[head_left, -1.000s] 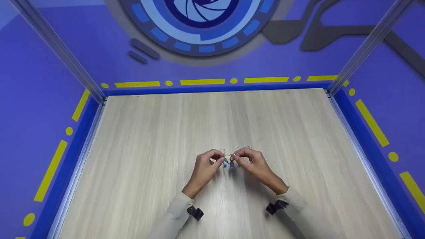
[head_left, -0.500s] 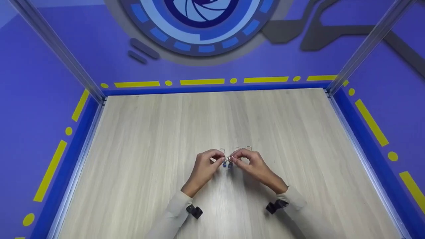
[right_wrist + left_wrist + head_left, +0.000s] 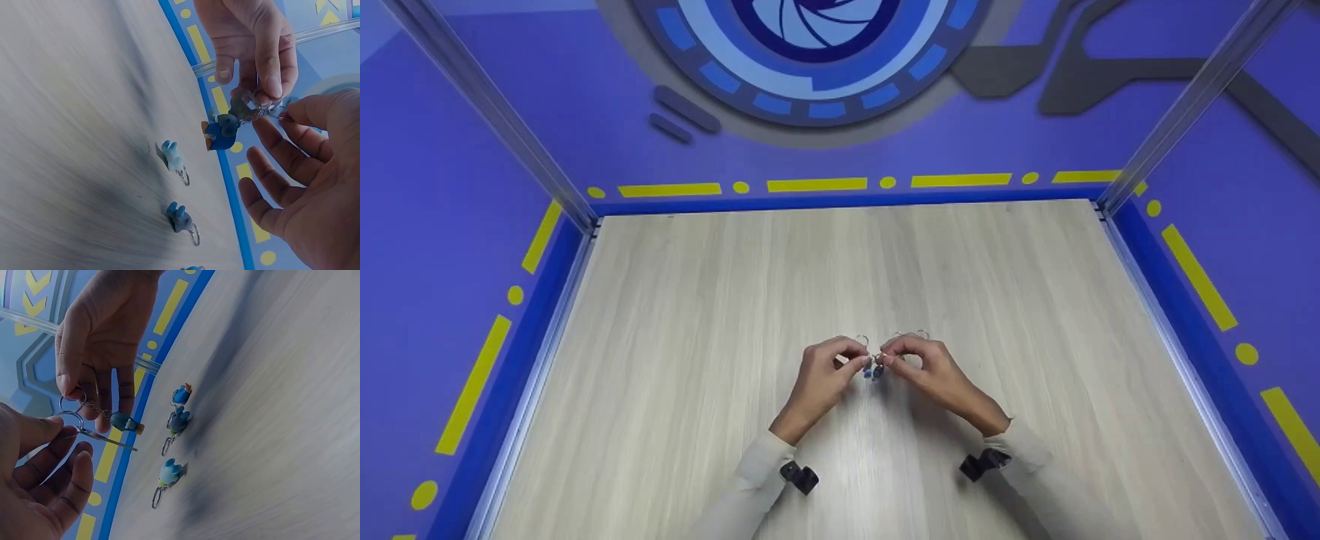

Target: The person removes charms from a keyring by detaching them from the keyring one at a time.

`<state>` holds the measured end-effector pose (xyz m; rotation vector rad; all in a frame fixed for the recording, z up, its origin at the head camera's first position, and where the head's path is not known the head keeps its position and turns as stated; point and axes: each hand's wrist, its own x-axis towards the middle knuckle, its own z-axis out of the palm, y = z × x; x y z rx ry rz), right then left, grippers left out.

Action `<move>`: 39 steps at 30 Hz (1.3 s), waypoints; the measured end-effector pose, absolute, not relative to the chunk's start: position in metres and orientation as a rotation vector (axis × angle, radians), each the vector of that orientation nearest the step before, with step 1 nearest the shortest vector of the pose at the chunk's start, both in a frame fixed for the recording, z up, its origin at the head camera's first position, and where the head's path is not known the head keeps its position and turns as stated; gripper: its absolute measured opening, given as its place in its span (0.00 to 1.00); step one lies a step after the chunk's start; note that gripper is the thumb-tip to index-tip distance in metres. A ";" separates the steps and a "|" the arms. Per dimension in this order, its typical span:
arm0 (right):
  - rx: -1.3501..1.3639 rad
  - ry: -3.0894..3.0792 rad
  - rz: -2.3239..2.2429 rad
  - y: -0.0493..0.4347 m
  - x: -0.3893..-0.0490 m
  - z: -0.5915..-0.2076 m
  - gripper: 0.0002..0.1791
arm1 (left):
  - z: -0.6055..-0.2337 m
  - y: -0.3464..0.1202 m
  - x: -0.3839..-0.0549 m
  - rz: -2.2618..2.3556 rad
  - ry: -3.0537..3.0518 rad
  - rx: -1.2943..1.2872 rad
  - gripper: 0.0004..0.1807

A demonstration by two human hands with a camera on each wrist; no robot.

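Between thumb and fingers, my left hand (image 3: 826,379) pinches a flat, thin silver piece (image 3: 109,440) that looks like a key, with a ring at its end. My right hand (image 3: 943,376) pinches the split ring (image 3: 72,404) of a keychain, whose short chain carries a small blue figure (image 3: 222,130) with orange feet. Ring and silver piece meet between the fingertips; whether they are linked, I cannot tell. Both hands are above the table, fingertips nearly together. The outer fingers of the right hand are loosely spread in the right wrist view.
Three more keychains lie on the wooden table (image 3: 810,285): a pale blue one (image 3: 170,472), a grey-blue one (image 3: 178,421) and a bright blue one (image 3: 181,394). Blue-purple panels (image 3: 547,142) with yellow marks enclose the table's back and sides.
My right hand has shifted slightly left, bringing its fingertips nearer the left ones. The dangling figure has moved left with it. The left hand stays almost where it was.
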<state>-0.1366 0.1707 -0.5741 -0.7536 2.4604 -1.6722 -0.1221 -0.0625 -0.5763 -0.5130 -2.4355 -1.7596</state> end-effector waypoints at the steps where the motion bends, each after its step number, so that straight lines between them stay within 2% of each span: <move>1: -0.746 2.459 -1.672 0.171 -0.137 -0.574 0.07 | -0.577 -0.063 -0.122 -1.787 -2.421 -0.507 0.02; 15: -0.736 2.438 -1.799 0.170 -0.134 -0.577 0.07 | -0.579 -0.062 -0.120 -2.034 -2.275 -0.460 0.02; 27: -0.720 2.449 -1.828 0.172 -0.132 -0.574 0.04 | -0.575 -0.063 -0.121 -1.908 -2.496 -0.512 0.02; 31: -0.740 2.483 -1.814 0.174 -0.132 -0.574 0.06 | -0.572 -0.060 -0.122 -1.882 -2.488 -0.522 0.05; 36: -0.757 2.510 -1.788 0.175 -0.132 -0.574 0.07 | -0.571 -0.059 -0.124 -1.854 -2.491 -0.542 0.01; 39: -0.765 2.520 -1.779 0.175 -0.132 -0.574 0.05 | -0.571 -0.059 -0.124 -1.829 -2.500 -0.549 0.02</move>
